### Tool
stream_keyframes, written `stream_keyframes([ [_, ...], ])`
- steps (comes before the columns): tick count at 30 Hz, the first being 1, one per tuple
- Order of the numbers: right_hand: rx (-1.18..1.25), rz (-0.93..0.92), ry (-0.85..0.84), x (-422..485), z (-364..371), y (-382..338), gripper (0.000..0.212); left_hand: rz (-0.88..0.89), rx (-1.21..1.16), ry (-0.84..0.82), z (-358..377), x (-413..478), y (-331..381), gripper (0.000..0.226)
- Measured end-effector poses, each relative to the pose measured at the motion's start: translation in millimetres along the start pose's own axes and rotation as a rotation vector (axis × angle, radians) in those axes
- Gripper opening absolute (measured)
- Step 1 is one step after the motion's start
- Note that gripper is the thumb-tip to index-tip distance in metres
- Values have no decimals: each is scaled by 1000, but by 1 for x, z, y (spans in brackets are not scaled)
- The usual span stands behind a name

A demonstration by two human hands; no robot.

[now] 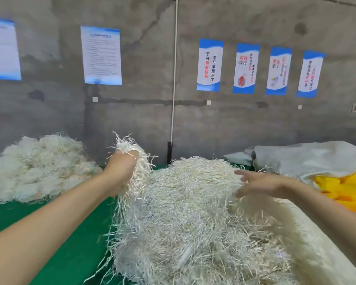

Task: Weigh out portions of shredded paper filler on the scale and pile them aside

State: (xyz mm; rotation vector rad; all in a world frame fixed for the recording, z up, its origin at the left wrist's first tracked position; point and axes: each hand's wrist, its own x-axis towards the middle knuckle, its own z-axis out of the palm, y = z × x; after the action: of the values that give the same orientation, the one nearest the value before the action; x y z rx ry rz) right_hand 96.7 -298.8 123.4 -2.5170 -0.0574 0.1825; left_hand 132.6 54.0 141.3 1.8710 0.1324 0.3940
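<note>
Overhead, left hand (pixel 121 169) grips a paper tuft (pixel 130 149); right hand (pixel 261 185), fingers (pixel 242 173) wide, hovers over the main heap (pixel 193 223).

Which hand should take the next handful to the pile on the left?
Left. The left hand grips a tuft of shredded paper, raised beside the big heap and nearer the side pile. The right hand is open over the heap, holding nothing.
</note>
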Motion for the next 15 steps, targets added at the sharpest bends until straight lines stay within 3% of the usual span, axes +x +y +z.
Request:
stream_keyframes([
  [1,52,-69,-17,-1,-5,-13,98,14,39,9,4,-4,2,42],
  [3,83,-244,84,-15,1,-50,93,27,72,26,11,-13,7,49],
  [5,68,-369,258,-23,19,-79,81,30,-51,28,13,-17,17,53],
  [6,99,-414,267,-27,32,-92,85,45,-131,39,16,-18,23,53],
  [9,262,-450,22,-31,77,-122,120,49,-325,55,18,-37,43,34],
  [11,317,-424,-96,-29,105,-136,127,3,-478,13,17,-52,51,20],
  [12,375,-452,-102,-25,119,-141,112,-29,-563,-61,17,-55,52,23],
  [14,537,-469,-14,-14,138,-148,46,-56,-663,-190,13,-60,47,32],
  [15,624,-409,25,-11,142,-148,26,-32,-634,-204,9,-62,42,35],
])
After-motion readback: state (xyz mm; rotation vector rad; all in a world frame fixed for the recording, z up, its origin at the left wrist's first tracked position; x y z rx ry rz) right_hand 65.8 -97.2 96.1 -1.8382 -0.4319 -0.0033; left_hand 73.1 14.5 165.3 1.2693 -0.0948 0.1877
